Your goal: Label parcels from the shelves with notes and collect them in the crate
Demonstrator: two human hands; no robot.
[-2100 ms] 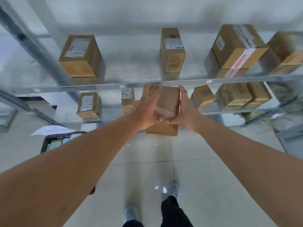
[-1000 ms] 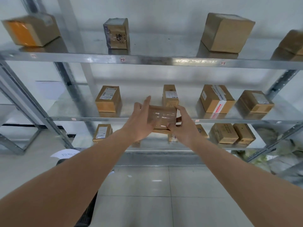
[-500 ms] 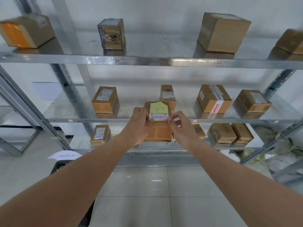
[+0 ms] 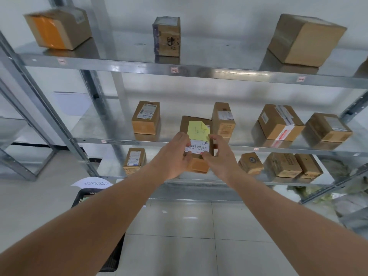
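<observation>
At twelve o'clock, I've turned the brown cardboard parcel (image 4: pixel 196 134): its yellow sticky note (image 4: pixel 198 130) now faces me. Left hand (image 4: pixel 175 154) and right hand (image 4: pixel 220 156) clasp its sides; crating comes next.

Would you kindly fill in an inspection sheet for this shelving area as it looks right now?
Surface: grey tiled floor; metal shelves.
Job's things: parcel held up before the shelves, yellow note with a curled corner above its barcode label; black crate on the floor, lower left.
Clutter: other boxes on three shelf levels.
Hands: left hand and right hand grip the parcel's sides.
Cables: nothing seen.
Surroundings: white wall.
</observation>
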